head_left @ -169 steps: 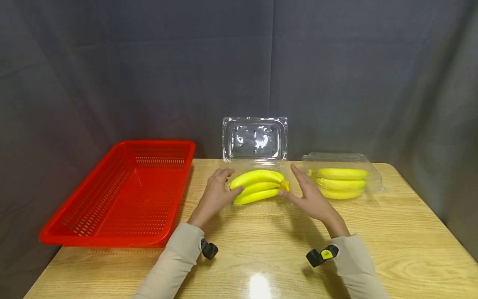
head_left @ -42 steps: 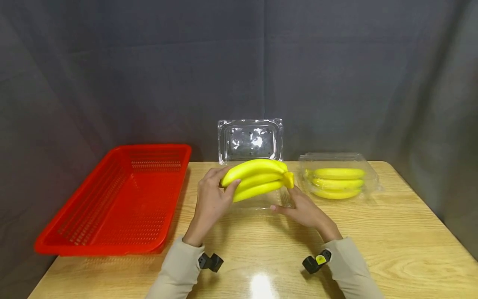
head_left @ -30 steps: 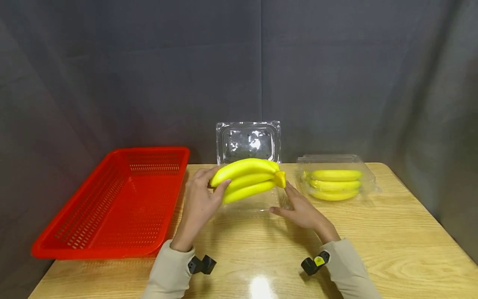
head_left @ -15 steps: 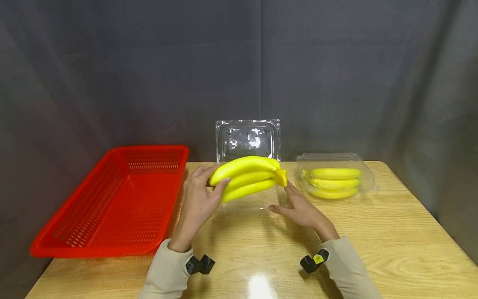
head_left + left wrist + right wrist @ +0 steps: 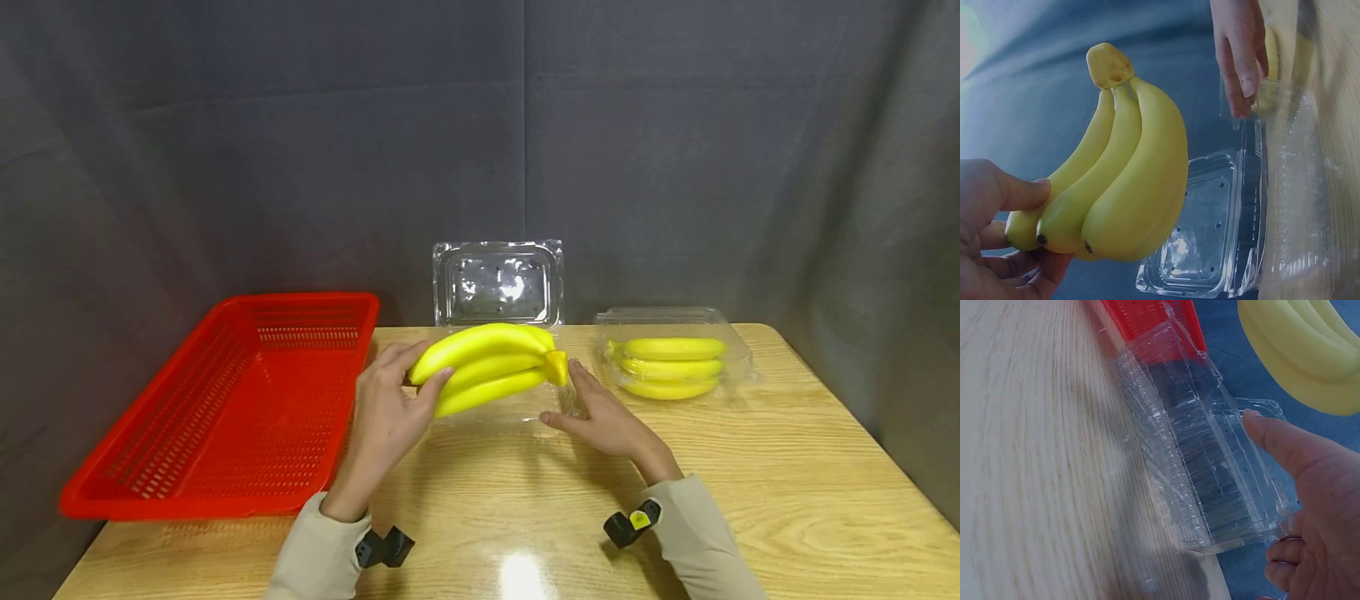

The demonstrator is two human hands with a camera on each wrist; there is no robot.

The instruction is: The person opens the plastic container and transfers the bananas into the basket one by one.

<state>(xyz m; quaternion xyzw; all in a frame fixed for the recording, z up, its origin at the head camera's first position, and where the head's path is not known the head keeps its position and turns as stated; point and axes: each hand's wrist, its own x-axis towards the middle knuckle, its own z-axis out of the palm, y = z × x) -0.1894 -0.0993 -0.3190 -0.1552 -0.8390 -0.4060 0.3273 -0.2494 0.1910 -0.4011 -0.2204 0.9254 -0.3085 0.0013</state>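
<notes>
My left hand [image 5: 393, 404] grips a bunch of yellow bananas [image 5: 491, 362] by the tips, thumb over the front. The bunch hangs above an open clear plastic clamshell box [image 5: 1297, 187], its orange-yellow stem end pointing right. In the left wrist view, my left fingers [image 5: 1019, 269] curl beneath the banana tips. My right hand [image 5: 611, 417] rests at the right side of the box, fingers spread. In the right wrist view, its straight thumb [image 5: 1272, 434] reaches over the rim while the other fingers stay outside. The box's lid [image 5: 498, 283] stands upright behind.
At the left stands a red perforated plastic basket [image 5: 225, 504]. To the right, a second clear clamshell box [image 5: 738, 362] is closed over another bunch of bananas [image 5: 671, 369]. A dark curtain [image 5: 480, 125] hangs behind the wooden table [image 5: 787, 483].
My left hand has gripped the bananas and lifted them from the clear box, then drawn them left and slightly toward me. The right hand has come down to the box's right side and stayed.
</notes>
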